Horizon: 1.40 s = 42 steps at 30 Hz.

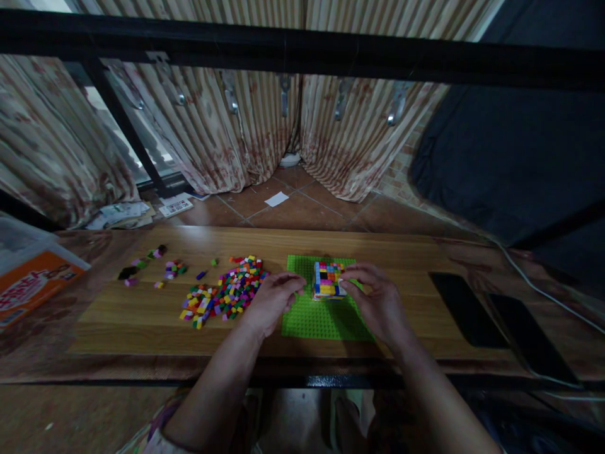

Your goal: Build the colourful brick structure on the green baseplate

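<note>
A small block built of many-coloured toy bricks stands on the green studded baseplate, with a dark gap in its top layer. My right hand is at the block's right side, thumb and forefinger pinched around what looks like a small white toy brick. Just left of the block is my left hand, apart from it, its fingers drawn together and pointing right. Whether a small piece sits between those fingertips is hidden. Left of that hand lies a pile of loose toy bricks.
Smaller groups of bricks lie farther left on the wooden board. Two dark flat phone-like slabs rest at the right, near a white cable. A clear tub with an orange label stands at the far left.
</note>
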Each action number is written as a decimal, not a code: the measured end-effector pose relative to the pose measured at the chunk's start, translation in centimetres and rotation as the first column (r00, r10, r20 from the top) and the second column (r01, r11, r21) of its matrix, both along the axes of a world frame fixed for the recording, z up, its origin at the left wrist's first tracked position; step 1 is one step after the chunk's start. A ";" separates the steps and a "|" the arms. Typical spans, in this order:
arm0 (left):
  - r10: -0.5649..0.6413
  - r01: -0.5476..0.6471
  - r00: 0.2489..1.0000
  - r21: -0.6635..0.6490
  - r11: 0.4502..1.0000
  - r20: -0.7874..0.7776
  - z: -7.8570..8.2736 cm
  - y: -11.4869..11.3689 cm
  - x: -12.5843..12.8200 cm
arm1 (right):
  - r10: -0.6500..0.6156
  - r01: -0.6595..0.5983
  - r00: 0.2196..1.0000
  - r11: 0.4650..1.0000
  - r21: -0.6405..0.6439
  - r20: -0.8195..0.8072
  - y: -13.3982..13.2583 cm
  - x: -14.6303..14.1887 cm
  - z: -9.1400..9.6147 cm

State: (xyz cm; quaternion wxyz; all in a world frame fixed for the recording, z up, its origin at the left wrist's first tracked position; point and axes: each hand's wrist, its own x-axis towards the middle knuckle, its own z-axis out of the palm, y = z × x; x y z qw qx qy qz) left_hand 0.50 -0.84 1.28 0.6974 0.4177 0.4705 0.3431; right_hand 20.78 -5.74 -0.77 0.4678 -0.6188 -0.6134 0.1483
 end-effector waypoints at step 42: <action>-0.067 0.067 0.998 0.012 0.998 0.009 -0.1 -0.6 0.5 | -0.128 0.002 0.741 0.982 -0.188 -0.660 1.6 -1.2 -2.0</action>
